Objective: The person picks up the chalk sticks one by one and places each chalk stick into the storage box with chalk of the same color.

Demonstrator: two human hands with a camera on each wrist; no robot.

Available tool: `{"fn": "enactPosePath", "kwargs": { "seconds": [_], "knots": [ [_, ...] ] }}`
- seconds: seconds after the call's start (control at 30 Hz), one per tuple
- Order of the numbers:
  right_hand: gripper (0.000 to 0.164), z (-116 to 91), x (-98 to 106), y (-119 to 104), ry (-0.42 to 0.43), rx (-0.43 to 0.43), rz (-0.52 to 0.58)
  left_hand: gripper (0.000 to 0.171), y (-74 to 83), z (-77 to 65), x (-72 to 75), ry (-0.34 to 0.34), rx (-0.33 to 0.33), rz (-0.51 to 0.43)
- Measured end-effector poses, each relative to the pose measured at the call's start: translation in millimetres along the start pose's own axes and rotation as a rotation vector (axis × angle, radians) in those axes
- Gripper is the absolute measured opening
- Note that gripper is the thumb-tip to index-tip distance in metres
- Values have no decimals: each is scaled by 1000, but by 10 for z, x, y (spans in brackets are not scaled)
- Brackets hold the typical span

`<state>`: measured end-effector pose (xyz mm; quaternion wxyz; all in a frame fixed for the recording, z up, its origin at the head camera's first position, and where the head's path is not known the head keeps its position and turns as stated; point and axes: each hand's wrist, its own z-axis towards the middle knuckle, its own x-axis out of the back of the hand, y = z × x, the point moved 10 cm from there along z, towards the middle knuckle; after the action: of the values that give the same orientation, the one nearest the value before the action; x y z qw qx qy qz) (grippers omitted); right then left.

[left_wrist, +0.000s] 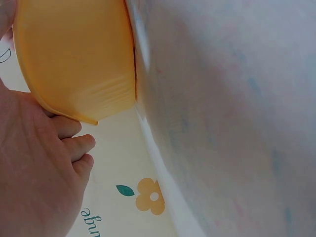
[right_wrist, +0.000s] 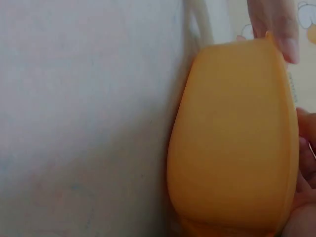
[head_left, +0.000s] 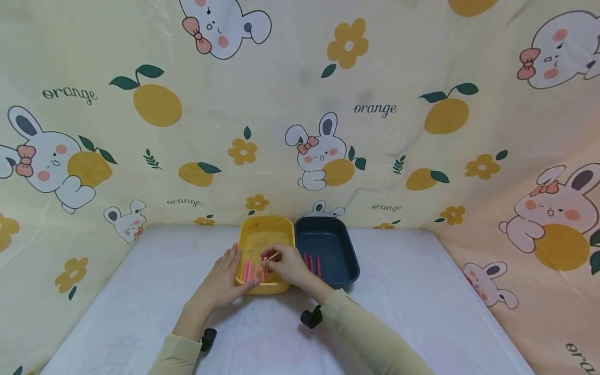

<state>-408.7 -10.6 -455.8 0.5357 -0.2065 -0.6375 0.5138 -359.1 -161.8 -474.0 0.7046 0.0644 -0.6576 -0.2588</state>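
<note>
A yellow plastic tray [head_left: 276, 288] with pink sticks [head_left: 246, 271] in its front left part stands on the table. My left hand [head_left: 220, 281] lies against its left front corner, fingers extended along the side and thumb over the front rim. In the left wrist view, those fingers [left_wrist: 78, 145] are beside the rim. My right hand [head_left: 287, 264] reaches over the yellow tray and pinches a pink stick [head_left: 264, 272] with thumb and fingertips. A thin pale yellow strip shows at these fingertips. In the right wrist view, the tray wall [right_wrist: 232, 138] covers most of the right hand.
Touching the yellow tray on its right is a dark blue tray [head_left: 347, 260], with several darker pink sticks [head_left: 319, 266] inside. A white cover [head_left: 403, 312] lies over the table. A printed cloth backdrop [head_left: 281, 94] rises behind and at both sides.
</note>
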Motion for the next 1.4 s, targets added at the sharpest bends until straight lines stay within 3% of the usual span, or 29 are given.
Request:
{"fn": "enactPosePath", "kwargs": {
  "seconds": [0.3, 0.97, 1.4],
  "knots": [
    [16, 66, -64, -4, -97, 18, -55, 112, -18, 7, -12, 1, 13, -9],
    [9, 112, -96, 29, -122, -4, -198, 106, -17, 11, -16, -7, 11, 2],
    [12, 291, -126, 20, -237, 104, -335, 108, -15, 12, -14, -6, 10, -1]
  ]
}}
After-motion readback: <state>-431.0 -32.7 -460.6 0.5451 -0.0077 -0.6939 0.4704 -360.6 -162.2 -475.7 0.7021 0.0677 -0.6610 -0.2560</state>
